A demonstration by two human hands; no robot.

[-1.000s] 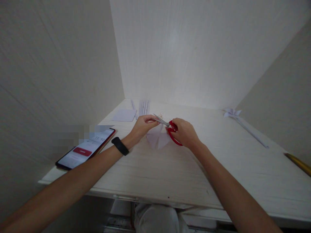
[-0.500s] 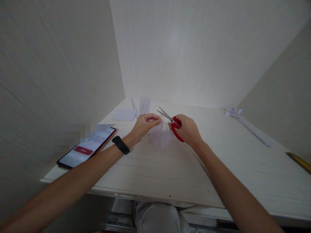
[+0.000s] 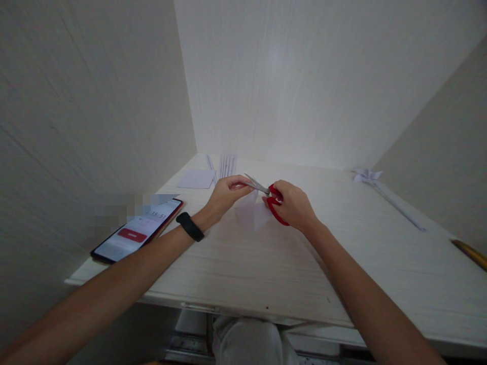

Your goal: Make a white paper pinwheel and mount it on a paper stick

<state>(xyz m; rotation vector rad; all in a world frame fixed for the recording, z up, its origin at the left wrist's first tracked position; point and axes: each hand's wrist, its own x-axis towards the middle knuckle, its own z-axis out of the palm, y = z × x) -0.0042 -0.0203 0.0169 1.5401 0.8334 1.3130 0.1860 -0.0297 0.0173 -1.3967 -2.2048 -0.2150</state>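
Observation:
A creased piece of white paper (image 3: 251,214) hangs a little above the tabletop, its upper tip pinched between the thumb and fingers of my left hand (image 3: 229,195). In my right hand (image 3: 292,203) is a pair of red-handled scissors (image 3: 279,210), with fingers through the loops. The blades are parted and point left, lying across the top of the paper right beside my left fingertips. Whether they touch the paper I cannot tell.
A phone (image 3: 131,235) with its screen lit lies at the left. Behind my left hand are flat white paper (image 3: 196,178) and several thin paper strips (image 3: 228,165). A paper pinwheel on a stick (image 3: 395,205) and a golden pointed object (image 3: 470,253) lie at the right. Walls enclose the table.
The scissors have shifted slightly down and left, and their blades are closer together, over the paper's tip. My left hand keeps its pinch on the paper.

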